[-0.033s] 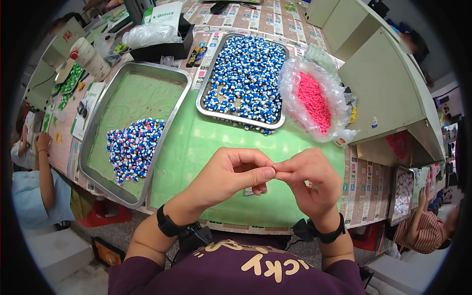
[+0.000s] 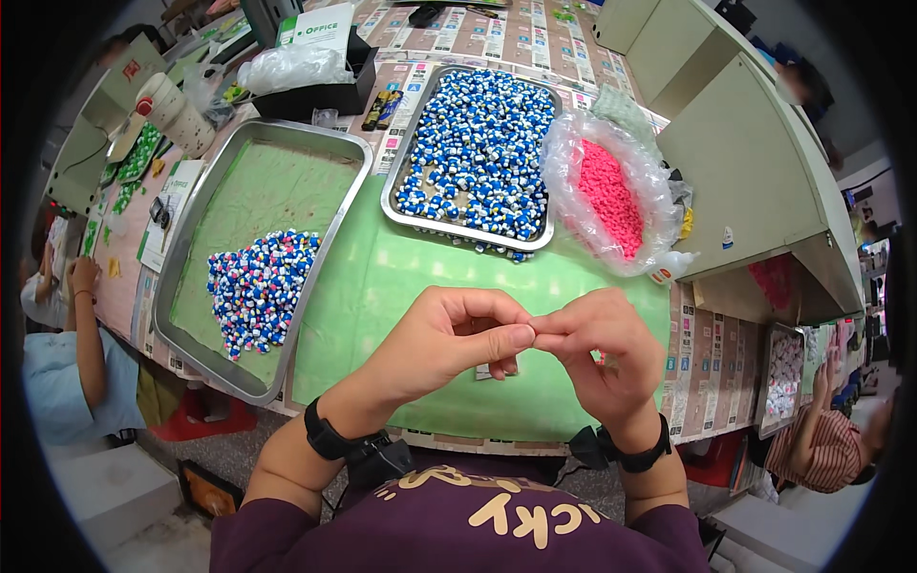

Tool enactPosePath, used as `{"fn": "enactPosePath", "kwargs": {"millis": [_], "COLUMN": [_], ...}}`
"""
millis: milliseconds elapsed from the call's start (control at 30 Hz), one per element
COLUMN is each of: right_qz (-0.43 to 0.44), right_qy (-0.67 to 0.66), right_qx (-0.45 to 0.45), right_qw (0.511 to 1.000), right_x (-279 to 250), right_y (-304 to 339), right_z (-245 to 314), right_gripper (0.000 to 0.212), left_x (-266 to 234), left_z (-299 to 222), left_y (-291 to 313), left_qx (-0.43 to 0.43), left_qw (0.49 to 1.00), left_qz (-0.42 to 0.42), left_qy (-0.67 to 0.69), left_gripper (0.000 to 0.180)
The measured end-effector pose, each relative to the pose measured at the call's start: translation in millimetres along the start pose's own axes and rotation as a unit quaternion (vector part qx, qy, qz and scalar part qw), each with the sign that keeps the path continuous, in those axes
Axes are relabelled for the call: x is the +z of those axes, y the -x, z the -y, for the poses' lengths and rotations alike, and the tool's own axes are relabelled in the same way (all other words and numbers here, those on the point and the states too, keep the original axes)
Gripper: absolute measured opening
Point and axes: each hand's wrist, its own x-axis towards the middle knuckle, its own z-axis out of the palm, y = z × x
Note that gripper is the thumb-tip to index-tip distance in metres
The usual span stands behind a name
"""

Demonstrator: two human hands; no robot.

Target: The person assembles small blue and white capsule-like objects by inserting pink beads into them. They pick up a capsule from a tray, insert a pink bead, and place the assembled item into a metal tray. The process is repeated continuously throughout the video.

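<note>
My left hand (image 2: 441,336) and my right hand (image 2: 611,351) meet fingertip to fingertip above the green mat (image 2: 439,406). Both are closed in a pinch, and what lies between the fingertips is too small and covered to name. A speck of pink shows by the curled fingers of my right hand. Under my left fingers a small whitish piece (image 2: 484,372) is partly hidden. Beyond my hands stands a metal tray (image 2: 393,191) full of small blue-and-white pieces (image 2: 482,143). To the left, another metal tray (image 2: 330,250) holds a heap of blue, white and pink pieces (image 2: 263,286).
A clear plastic bag (image 2: 573,229) of pink pieces (image 2: 611,201) lies right of the full tray, with a small white bottle (image 2: 674,265) beside it. A grey cabinet (image 2: 745,172) borders the right side. Behind are a black box (image 2: 330,100) and a tumbler (image 2: 177,115). People sit at both sides.
</note>
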Motion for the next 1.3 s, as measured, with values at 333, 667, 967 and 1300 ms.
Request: {"fn": "enactPosePath", "kwargs": {"millis": [333, 667, 967, 1300], "right_qz": [-0.004, 0.078, 0.304, 0.305], "right_qy": [-0.124, 0.010, 0.114, 0.125], "right_qx": [0.120, 0.031, 0.088, 0.090], "right_qw": [0.985, 0.996, 0.942, 0.940], "right_x": [0, 2, 4, 5], "right_y": [7, 1, 0, -1], "right_z": [4, 3, -8, -8], "right_gripper": [0.022, 0.031, 0.019, 0.021], "left_x": [2, -2, -33, -31], "left_z": [3, 6, 9, 11], "left_y": [1, 6, 32, 22], "left_qx": [0.021, 0.007, 0.114, 0.108], "left_qw": [1.000, 0.998, 0.972, 0.984], "left_qz": [-0.009, -0.028, -0.171, -0.127], "left_qy": [-0.012, -0.060, -0.111, -0.064], "left_gripper": [0.011, 0.012, 0.032, 0.025]}}
